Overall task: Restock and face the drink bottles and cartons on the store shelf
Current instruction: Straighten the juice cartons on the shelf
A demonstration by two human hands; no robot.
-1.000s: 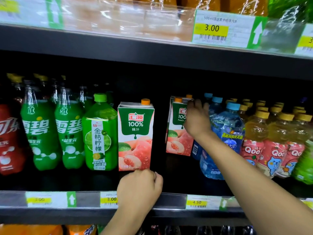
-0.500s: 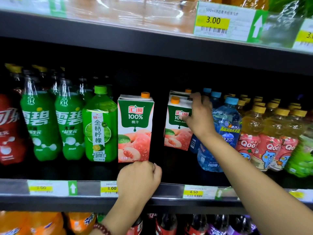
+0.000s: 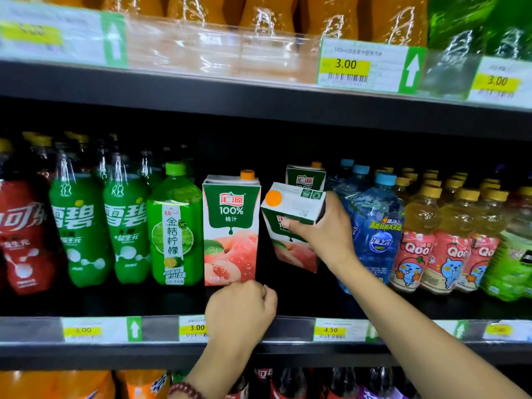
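My right hand (image 3: 325,228) grips a peach juice carton (image 3: 290,226) near its top, thumb on the front face. The carton is tipped forward so its white top and orange cap face me. Another carton (image 3: 306,178) stands behind it, deeper on the shelf. To the left, an upright peach juice carton (image 3: 231,228) stands at the front. My left hand (image 3: 240,311) rests on the shelf front edge (image 3: 161,329) just below that carton, fingers curled and holding nothing.
Left of the cartons stand a green lime drink bottle (image 3: 175,226), green soda bottles (image 3: 77,228) and a red cola bottle (image 3: 20,234). Right are blue water bottles (image 3: 377,226) and several Qoo bottles (image 3: 417,243). The upper shelf (image 3: 259,90) hangs overhead.
My right hand has pulled the rear carton forward and tipped its top toward me, exposing another carton behind. My left hand stayed on the shelf edge.
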